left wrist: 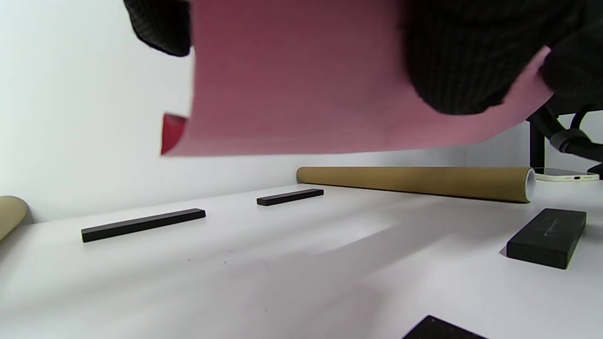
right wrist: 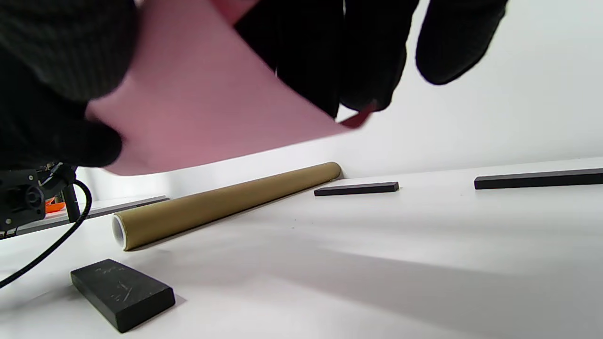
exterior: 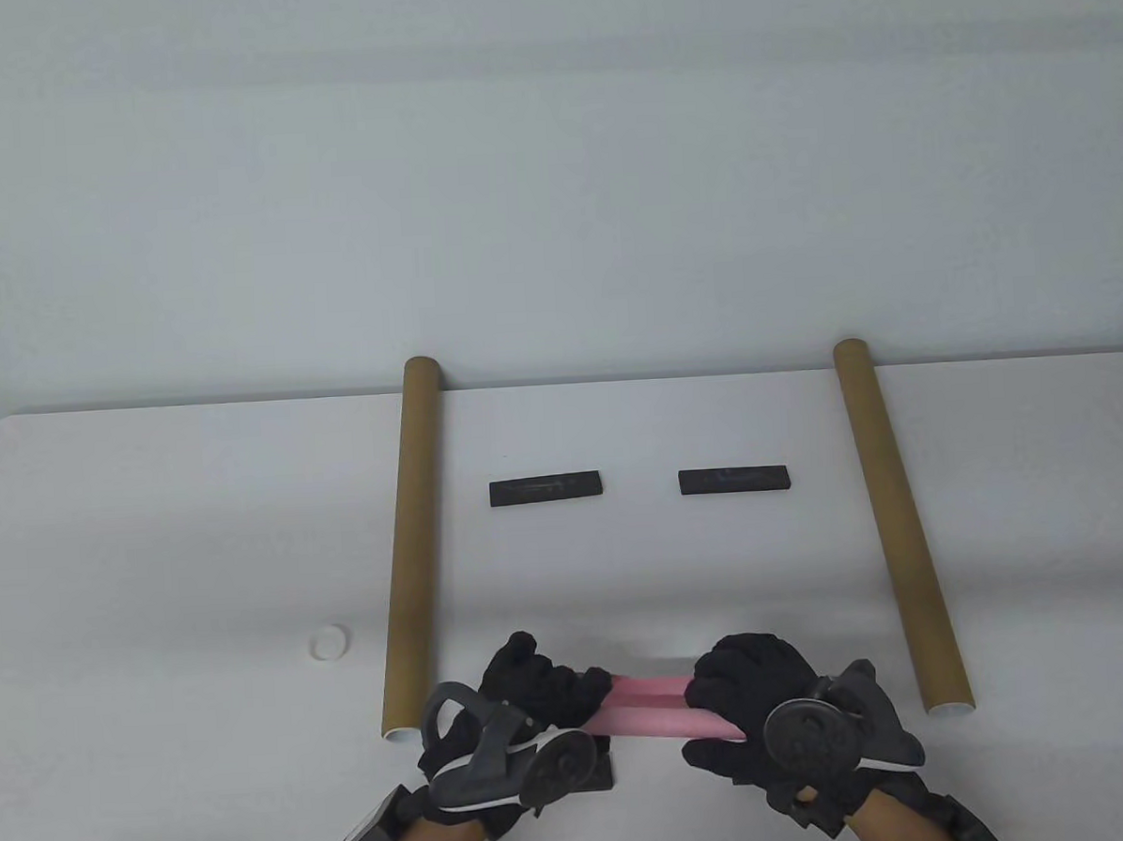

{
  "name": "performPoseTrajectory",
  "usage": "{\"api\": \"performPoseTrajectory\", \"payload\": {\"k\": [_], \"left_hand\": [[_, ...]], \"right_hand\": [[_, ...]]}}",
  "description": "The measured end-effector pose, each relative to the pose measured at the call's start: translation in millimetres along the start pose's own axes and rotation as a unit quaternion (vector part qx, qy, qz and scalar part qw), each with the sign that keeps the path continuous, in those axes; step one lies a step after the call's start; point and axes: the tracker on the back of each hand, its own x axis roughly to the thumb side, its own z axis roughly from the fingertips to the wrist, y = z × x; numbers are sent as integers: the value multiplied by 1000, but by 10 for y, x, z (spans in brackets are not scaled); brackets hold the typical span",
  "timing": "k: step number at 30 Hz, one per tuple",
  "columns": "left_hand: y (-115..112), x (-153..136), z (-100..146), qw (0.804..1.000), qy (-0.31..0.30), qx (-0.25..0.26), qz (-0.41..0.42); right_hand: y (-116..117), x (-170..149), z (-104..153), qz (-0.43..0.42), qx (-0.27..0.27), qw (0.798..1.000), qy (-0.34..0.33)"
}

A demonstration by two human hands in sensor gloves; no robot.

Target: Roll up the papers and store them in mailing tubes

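Two gloved hands, left hand point(exterior: 538, 690) and right hand point(exterior: 754, 688), each with grip curled round one end of pink paper roll point(exterior: 647, 707), held above desk point(exterior: 155, 555) near front edge. Paper judged light, springy, easily creased; best held at both ends. Left tube point(exterior: 413, 541) lies nearest.

Black knit gloves, left grip point(exterior: 529, 690), right grip point(exterior: 759, 697), grey trackers with round discs

Both black-gloved hands hover at the near edge, left hand point(exterior: 524, 700) and right hand point(exterior: 760, 701) gripping one rolled pink paper sheet point(exterior: 657, 709) between them.
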Motion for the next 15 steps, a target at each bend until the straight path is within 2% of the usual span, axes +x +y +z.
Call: {"api": "performPoseTrajectory", "payload": {"k": [4, 11, 15], "left_hand": [[-8, -53, -17, 1000, 11, -7, 18], [14, -10, 12, 1000, 3, 15, -9], [-23, -30, -6, 1000, 7, -5, 8]], "right_hand": [[-48, 45, 14, 13, -36, 999, -7], [-40, -33, 9, -34, -18, 999, 4], [-50, -38, 29, -31, -34, 999, 6]]}}
